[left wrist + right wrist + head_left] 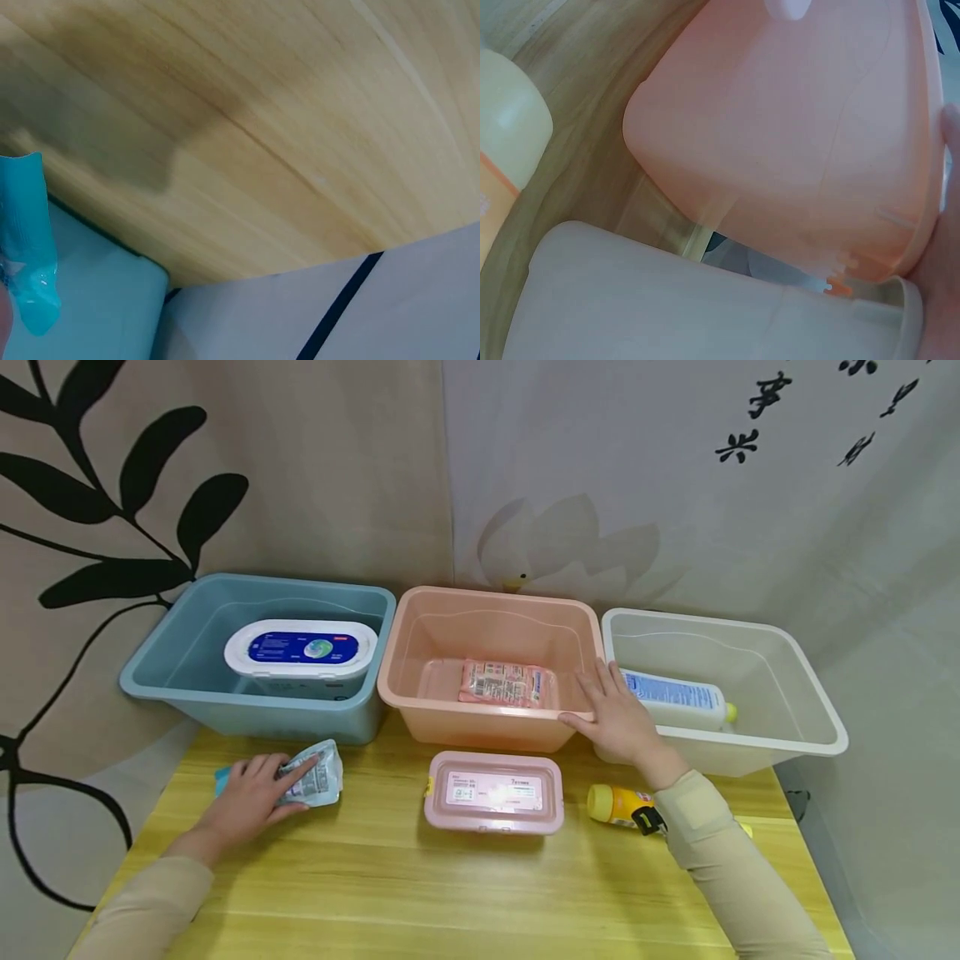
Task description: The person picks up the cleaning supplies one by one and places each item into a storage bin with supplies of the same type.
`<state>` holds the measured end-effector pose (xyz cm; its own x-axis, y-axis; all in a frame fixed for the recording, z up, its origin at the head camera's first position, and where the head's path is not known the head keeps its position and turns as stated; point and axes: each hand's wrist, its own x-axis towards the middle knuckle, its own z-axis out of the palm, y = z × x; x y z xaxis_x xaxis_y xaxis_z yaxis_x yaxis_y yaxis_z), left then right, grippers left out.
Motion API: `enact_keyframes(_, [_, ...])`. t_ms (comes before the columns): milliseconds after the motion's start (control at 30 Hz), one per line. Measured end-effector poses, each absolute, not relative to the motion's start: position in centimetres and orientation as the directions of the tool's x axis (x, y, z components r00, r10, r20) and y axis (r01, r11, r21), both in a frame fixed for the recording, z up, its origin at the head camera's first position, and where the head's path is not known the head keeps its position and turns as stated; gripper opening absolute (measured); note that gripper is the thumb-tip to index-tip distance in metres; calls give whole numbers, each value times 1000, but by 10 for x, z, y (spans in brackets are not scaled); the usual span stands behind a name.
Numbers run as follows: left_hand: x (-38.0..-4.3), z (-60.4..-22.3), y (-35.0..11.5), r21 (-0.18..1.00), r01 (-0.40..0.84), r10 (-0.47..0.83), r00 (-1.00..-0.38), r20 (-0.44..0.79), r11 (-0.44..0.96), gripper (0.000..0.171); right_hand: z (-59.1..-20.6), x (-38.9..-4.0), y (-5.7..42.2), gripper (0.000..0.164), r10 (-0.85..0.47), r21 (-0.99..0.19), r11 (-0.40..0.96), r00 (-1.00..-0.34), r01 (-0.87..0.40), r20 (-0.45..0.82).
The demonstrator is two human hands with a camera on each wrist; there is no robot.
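My left hand lies over a light-blue plastic packet at the table's left, fingers across its top and thumb along its near side. The packet's teal end shows at the edge of the left wrist view. My right hand rests with spread, fairly straight fingers at the right front corner of the pink bin, beside the white bin. Inside the pink bin lies a pink printed packet. A yellow bottle lies on the table, partly hidden by my right wrist.
A pink lidded box stands on the wooden table, in front of the pink bin. The blue bin holds a white oval-topped wipes box. A white bottle lies in the white bin. Curtains hang behind.
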<state>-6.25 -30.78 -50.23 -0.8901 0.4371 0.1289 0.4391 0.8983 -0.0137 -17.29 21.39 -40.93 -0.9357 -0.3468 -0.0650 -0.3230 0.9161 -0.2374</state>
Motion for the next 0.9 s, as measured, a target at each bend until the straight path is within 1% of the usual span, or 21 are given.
enact_keyframes(533, [-67,-487,-305,-12,486,483,-867,123,874,70,-410,-172,214,82,-346,-240,916,-936,-321,-65])
enact_keyframes(700, [-71,-480,-302,-9,487,485,-868,106,873,72,-411,-173,214,91,-341,-246,917,-937,-315,-73])
enact_keyframes(800, [-74,-476,-300,-21,500,499,-858,123,866,74,-412,-174,214,97,-337,-245,919,-938,-310,-80])
enact_keyframes(900, [-76,-472,-298,-40,521,521,-840,153,852,74,-412,-175,215,99,-336,-233,922,-938,-310,-82])
